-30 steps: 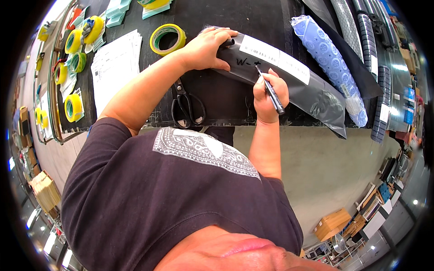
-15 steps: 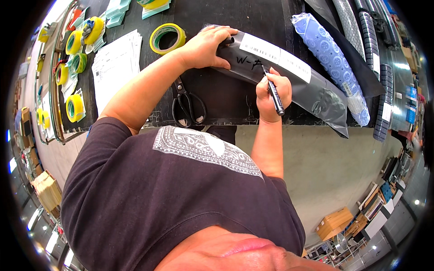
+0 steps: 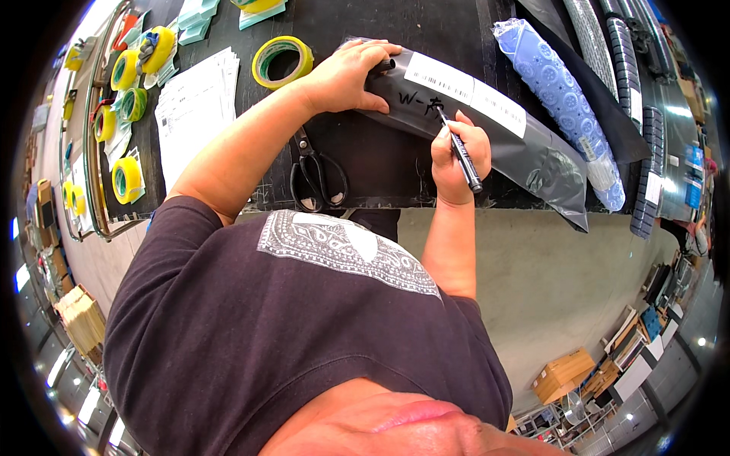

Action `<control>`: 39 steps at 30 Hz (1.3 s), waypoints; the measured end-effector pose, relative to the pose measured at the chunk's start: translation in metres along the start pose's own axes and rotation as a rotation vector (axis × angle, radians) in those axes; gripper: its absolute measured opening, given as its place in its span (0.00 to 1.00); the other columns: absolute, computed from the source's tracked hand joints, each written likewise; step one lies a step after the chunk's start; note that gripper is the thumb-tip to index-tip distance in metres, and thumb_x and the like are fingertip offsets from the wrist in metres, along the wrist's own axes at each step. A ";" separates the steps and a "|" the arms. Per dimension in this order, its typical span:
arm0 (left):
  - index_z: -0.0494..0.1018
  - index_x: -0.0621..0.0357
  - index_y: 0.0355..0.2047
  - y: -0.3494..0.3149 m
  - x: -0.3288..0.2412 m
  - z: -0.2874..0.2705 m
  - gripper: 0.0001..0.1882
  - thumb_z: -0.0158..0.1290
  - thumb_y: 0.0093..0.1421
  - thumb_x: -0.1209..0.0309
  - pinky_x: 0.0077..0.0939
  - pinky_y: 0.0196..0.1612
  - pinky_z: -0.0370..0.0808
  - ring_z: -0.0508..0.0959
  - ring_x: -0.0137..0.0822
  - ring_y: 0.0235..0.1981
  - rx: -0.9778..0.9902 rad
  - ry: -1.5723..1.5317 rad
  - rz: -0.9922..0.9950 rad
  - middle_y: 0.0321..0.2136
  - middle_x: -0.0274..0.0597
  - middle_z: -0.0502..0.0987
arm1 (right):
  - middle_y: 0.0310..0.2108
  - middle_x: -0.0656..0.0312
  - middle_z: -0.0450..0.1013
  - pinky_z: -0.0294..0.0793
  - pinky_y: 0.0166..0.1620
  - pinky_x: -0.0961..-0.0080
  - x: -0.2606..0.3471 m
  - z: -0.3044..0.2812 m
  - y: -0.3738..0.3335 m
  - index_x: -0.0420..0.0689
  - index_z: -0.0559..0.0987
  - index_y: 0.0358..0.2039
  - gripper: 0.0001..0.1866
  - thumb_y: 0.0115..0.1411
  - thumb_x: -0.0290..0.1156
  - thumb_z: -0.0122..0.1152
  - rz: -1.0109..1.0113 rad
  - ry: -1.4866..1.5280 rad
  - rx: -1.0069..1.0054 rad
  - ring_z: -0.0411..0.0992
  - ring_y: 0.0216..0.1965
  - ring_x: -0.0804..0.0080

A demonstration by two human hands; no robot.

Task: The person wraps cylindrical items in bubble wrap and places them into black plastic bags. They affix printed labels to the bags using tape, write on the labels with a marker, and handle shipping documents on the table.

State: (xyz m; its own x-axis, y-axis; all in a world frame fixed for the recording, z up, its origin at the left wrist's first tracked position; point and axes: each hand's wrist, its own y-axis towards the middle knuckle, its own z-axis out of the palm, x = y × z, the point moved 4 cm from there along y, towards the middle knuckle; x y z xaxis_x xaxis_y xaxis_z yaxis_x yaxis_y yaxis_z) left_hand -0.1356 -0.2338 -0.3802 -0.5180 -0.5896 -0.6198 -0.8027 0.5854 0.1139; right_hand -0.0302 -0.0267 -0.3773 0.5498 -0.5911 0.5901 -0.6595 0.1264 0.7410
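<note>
A long package in grey plastic [image 3: 525, 163] slants across the dark table, with a white label [image 3: 464, 93] along its upper side. Around the package's left end is my left hand [image 3: 351, 76], thumb on the near side and fingers on the far side. A small black cylinder, like a marker cap [image 3: 385, 66], sticks out by its fingertips. My right hand [image 3: 461, 156] pinches a black marker [image 3: 464, 166], its tip at the fresh black handwriting on the plastic below the label.
Right of the package lies a blue patterned roll [image 3: 559, 99], with darker rolls [image 3: 625, 68] beyond. To the left are a yellow tape roll [image 3: 281, 62], black-handled scissors [image 3: 318, 178], paper sheets [image 3: 196, 114] and several tape rolls on a metal rack [image 3: 95, 152].
A few more black strokes stand in the handwriting under the marker tip. My right hand has shifted only slightly, and my left hand keeps its grip on the package.
</note>
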 end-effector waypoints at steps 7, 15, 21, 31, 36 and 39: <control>0.63 0.53 0.64 0.000 -0.001 -0.001 0.48 0.72 0.41 0.71 0.37 0.65 0.65 0.64 0.48 0.63 0.007 -0.014 -0.009 0.61 0.49 0.66 | 0.23 0.60 0.71 0.82 0.45 0.61 0.000 -0.001 -0.001 0.40 0.74 0.30 0.06 0.52 0.21 0.61 -0.015 0.013 0.012 0.72 0.24 0.63; 0.63 0.51 0.64 0.001 -0.001 -0.001 0.47 0.71 0.42 0.71 0.37 0.65 0.65 0.64 0.47 0.63 0.034 -0.019 -0.041 0.61 0.47 0.66 | 0.23 0.60 0.71 0.82 0.46 0.60 -0.001 -0.001 -0.001 0.40 0.74 0.30 0.06 0.51 0.22 0.60 -0.040 0.023 0.006 0.72 0.24 0.64; 0.63 0.51 0.64 0.001 0.001 0.000 0.47 0.71 0.42 0.71 0.37 0.65 0.65 0.64 0.47 0.63 0.014 -0.010 -0.010 0.61 0.47 0.66 | 0.22 0.59 0.70 0.82 0.46 0.59 -0.001 -0.004 -0.001 0.40 0.74 0.30 0.05 0.51 0.21 0.59 -0.026 0.095 0.077 0.71 0.24 0.63; 0.62 0.52 0.64 0.003 0.000 -0.002 0.48 0.71 0.42 0.71 0.37 0.64 0.65 0.66 0.47 0.61 0.038 -0.033 -0.013 0.61 0.47 0.66 | 0.24 0.60 0.72 0.81 0.48 0.60 -0.005 -0.018 0.001 0.40 0.75 0.31 0.06 0.52 0.22 0.63 0.016 -0.006 0.027 0.72 0.25 0.63; 0.62 0.52 0.64 0.003 0.002 -0.002 0.48 0.71 0.42 0.70 0.36 0.64 0.66 0.66 0.46 0.61 0.027 -0.011 -0.002 0.61 0.47 0.66 | 0.24 0.61 0.73 0.80 0.49 0.58 -0.002 -0.019 0.001 0.41 0.74 0.31 0.07 0.52 0.21 0.62 0.004 0.051 0.065 0.72 0.24 0.65; 0.62 0.52 0.64 0.005 0.001 -0.002 0.48 0.71 0.42 0.70 0.36 0.63 0.66 0.66 0.46 0.61 0.060 -0.038 -0.027 0.61 0.47 0.66 | 0.24 0.60 0.72 0.81 0.49 0.59 -0.003 -0.018 0.001 0.41 0.74 0.32 0.07 0.52 0.21 0.62 -0.057 0.012 0.090 0.71 0.24 0.64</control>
State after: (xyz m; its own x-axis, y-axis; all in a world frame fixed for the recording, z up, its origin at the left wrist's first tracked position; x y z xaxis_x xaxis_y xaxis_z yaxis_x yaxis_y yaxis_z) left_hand -0.1407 -0.2329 -0.3785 -0.4837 -0.5852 -0.6508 -0.7965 0.6026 0.0501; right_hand -0.0232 -0.0110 -0.3729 0.5932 -0.5858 0.5523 -0.6702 0.0209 0.7419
